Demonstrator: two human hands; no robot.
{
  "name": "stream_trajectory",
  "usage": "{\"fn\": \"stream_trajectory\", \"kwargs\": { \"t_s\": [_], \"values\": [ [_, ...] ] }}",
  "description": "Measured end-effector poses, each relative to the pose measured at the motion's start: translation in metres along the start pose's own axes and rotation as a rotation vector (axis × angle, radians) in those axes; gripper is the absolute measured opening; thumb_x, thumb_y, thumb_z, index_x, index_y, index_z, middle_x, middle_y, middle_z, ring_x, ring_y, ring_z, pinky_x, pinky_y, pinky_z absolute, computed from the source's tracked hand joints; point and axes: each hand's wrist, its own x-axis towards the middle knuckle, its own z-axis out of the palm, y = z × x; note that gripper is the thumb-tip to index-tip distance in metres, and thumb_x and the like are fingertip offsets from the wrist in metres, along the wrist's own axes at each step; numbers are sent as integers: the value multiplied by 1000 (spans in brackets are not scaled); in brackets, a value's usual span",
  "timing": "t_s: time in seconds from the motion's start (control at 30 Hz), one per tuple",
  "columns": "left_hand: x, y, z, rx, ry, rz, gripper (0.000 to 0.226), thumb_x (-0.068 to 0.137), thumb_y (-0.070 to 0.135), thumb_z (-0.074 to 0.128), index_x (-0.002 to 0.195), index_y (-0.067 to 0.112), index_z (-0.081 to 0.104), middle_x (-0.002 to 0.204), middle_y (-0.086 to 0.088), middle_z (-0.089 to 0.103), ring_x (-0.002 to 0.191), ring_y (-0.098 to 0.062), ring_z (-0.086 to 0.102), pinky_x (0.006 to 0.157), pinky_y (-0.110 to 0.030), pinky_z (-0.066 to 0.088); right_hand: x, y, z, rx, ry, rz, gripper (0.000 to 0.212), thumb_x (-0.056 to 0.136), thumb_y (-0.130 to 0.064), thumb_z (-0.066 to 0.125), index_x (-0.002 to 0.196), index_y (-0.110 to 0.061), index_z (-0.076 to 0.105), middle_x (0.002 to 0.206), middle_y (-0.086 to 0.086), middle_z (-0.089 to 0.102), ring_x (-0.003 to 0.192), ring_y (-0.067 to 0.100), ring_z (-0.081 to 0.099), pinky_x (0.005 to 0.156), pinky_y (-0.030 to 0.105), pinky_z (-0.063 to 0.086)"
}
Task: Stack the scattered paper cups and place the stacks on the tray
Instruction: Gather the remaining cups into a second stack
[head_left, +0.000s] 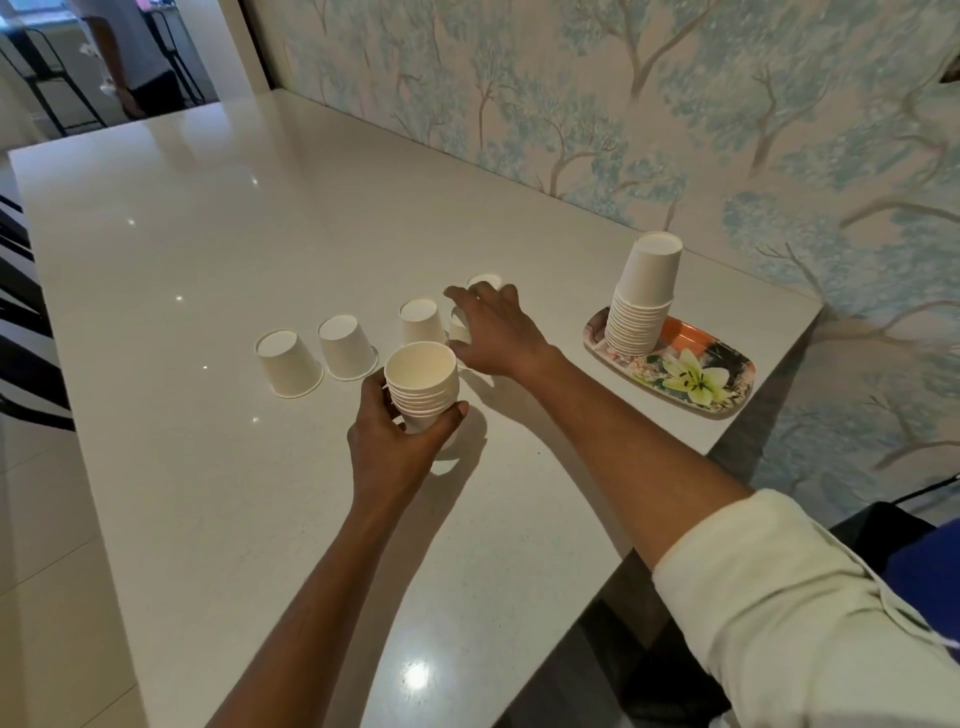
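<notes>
My left hand (395, 441) grips a short stack of white paper cups (423, 382), mouth up, just above the white table (208, 234). My right hand (493, 332) reaches over an upside-down cup (458, 322), fingers curled around it. Three more upside-down cups stand in a row to the left: one (288, 364), another (345, 345), a third (421, 321). A further cup (485, 281) peeks out behind my right fingers. A tall upside-down cup stack (641, 296) stands on the floral tray (727, 376) at the right.
A wall with tree-pattern wallpaper (675, 104) runs along the table's far and right side. The table's right edge lies just past the tray. Black chairs and a standing person (132, 57) are at the far left.
</notes>
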Motion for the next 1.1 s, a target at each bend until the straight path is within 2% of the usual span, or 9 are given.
{"fn": "stream_trajectory", "kwargs": {
  "t_s": [0.13,0.27,0.43,0.53,0.67,0.8,0.93,1.0,1.1],
  "values": [
    [-2,-2,0,0,-1,14,87,70,41,90,142,24,44,141,3,59,113,-7,54,94,-29,49,-1,3,7,-34,-21,12,66,91,-30,70,151,-22,42,148,11,39,136,39,34,108,53,44],
    [0,-3,-1,36,-8,46,84,71,47,87,141,26,47,135,8,60,110,-5,55,87,-23,48,-16,10,0,38,-42,11,69,84,-28,78,146,-19,49,144,14,45,131,36,47,108,42,43],
    [0,-1,0,43,-47,95,81,71,53,86,139,27,50,126,16,61,108,-7,61,87,-24,52,-48,32,-12,214,74,85,71,74,-38,88,133,-13,58,130,9,65,117,26,60,84,29,41],
    [2,1,2,65,-85,115,84,70,55,86,140,26,50,129,10,64,109,-8,63,88,-27,55,-66,45,-13,533,246,245,71,71,-45,91,124,-11,57,119,2,64,105,17,61,80,31,49],
    [2,9,7,115,-199,189,91,71,55,85,147,26,43,135,9,62,110,-5,60,86,-15,51,-89,46,-11,1298,295,341,70,66,-39,92,114,-6,55,110,13,67,108,31,72,92,49,62],
    [0,18,13,180,-309,317,95,72,50,86,150,25,39,141,4,59,120,-13,60,96,-30,55,-104,45,-17,1104,290,211,57,76,-39,86,111,-11,50,107,19,67,101,28,73,84,40,64],
    [-1,21,18,233,-354,349,102,71,50,86,154,25,34,146,0,56,125,-22,59,101,-45,54,-110,45,-29,790,252,78,66,88,-36,80,137,-18,41,117,11,70,99,10,69,74,14,54],
    [-1,19,18,243,-372,369,104,71,51,86,156,25,31,147,0,55,126,-23,59,101,-46,54,-112,43,-35,706,209,-6,83,89,-37,79,153,-26,28,116,5,71,102,7,70,81,14,56],
    [0,18,19,266,-375,371,108,72,52,85,159,26,26,150,-2,53,127,-26,59,102,-48,53,-113,39,-39,666,161,-99,92,89,-38,79,160,-34,20,121,4,70,107,12,71,91,24,59]
  ]
}}
